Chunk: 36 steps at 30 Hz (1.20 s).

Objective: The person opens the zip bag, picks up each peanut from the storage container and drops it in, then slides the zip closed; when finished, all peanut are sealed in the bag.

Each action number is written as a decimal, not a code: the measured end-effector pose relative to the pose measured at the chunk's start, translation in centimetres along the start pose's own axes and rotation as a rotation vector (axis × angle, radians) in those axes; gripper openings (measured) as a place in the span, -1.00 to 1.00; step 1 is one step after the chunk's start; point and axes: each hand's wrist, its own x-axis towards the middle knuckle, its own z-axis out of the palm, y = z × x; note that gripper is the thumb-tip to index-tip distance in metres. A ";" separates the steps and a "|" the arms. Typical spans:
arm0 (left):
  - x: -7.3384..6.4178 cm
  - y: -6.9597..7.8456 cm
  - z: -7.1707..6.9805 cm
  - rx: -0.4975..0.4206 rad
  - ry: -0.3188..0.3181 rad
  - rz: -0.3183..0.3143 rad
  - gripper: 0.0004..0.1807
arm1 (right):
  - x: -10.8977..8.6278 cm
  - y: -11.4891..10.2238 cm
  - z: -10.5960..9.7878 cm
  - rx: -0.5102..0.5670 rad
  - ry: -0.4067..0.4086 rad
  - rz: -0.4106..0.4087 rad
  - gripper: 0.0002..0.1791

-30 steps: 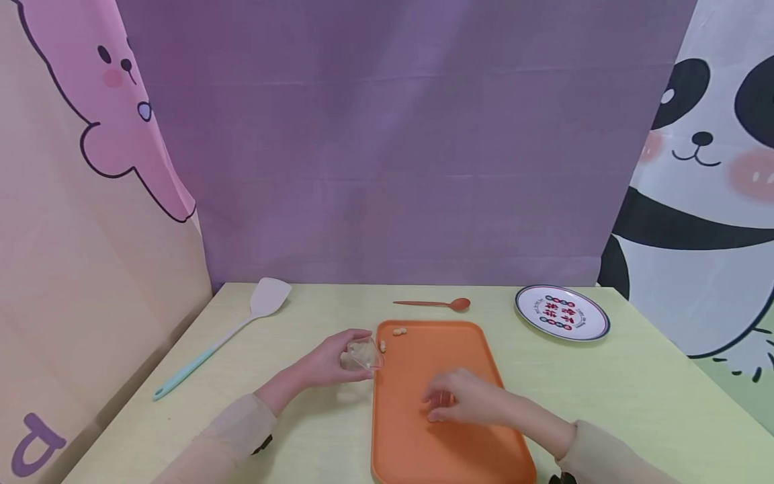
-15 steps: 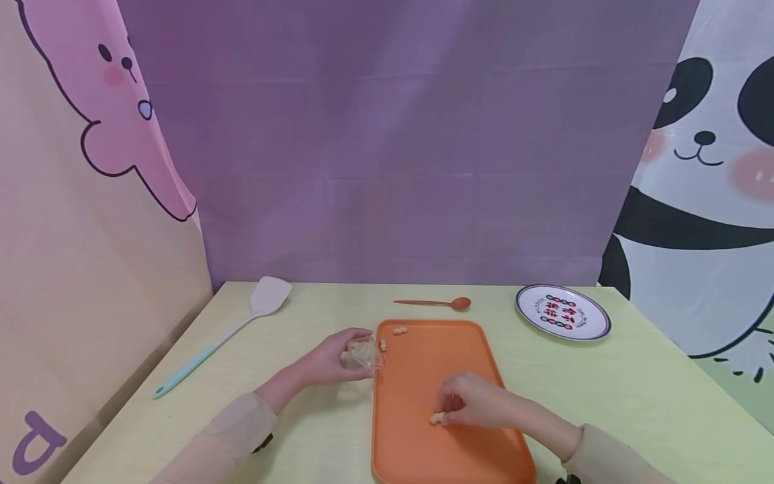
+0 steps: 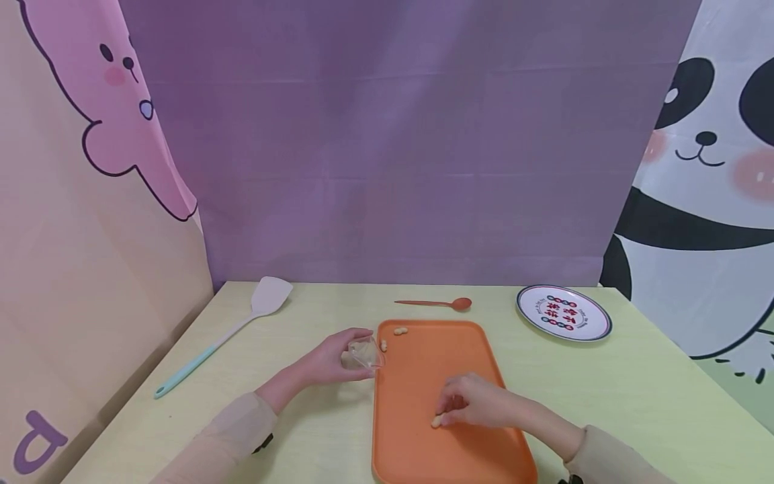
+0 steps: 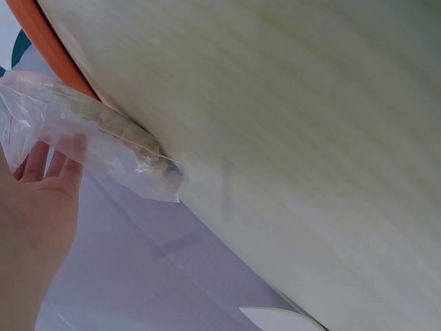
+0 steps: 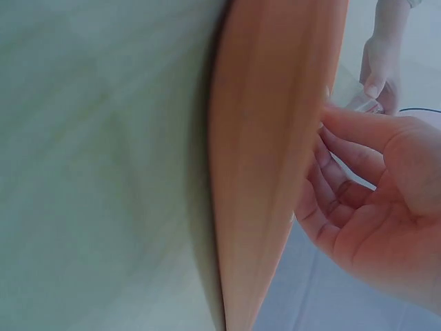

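Observation:
My left hand [image 3: 335, 357] holds a clear plastic bag [image 3: 364, 353] by its mouth, at the left edge of the orange tray [image 3: 417, 376]. In the left wrist view, beige peanuts show through the bag [image 4: 117, 141], partly blurred by the plastic. Over the tray's middle, my right hand [image 3: 474, 401] pinches a peanut [image 3: 437, 421] between thumb and fingers, low at the tray surface. Whether that peanut still touches the tray, I cannot tell. Another two peanuts lie in the tray's far left corner, one by the back rim [image 3: 400, 331] and one by the left rim [image 3: 383, 345].
A white spatula with a mint handle [image 3: 224, 343] lies on the left of the pale table [image 3: 302, 437]. Behind the tray is a reddish-brown spoon [image 3: 435, 304]. At the back right rests a white plate with a dark rim [image 3: 589, 323]. A purple cloth [image 3: 387, 168] hangs behind.
My right hand has lowered slightly and its parted thumb and fingers have come together on a peanut, earlier hidden under the hand. The left hand and its bag have stayed in place.

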 end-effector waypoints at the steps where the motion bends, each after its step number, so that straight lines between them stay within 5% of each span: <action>1: 0.0 0.0 0.0 0.000 0.002 0.001 -0.20 | 0.0 0.0 0.0 -0.001 0.000 -0.005 -0.85; 11: 0.1 -0.2 0.0 0.006 -0.008 -0.005 -0.19 | -0.1 -0.3 -0.5 0.051 -0.022 0.037 -0.86; 18: 0.0 -0.2 0.0 0.006 -0.012 -0.010 -0.18 | 0.4 -0.7 -1.6 -0.006 0.005 0.056 -0.91; 36: 0.0 -0.2 -0.1 0.016 -0.004 -0.004 -0.18 | 5.0 -2.3 -2.8 -0.075 0.091 0.020 -0.94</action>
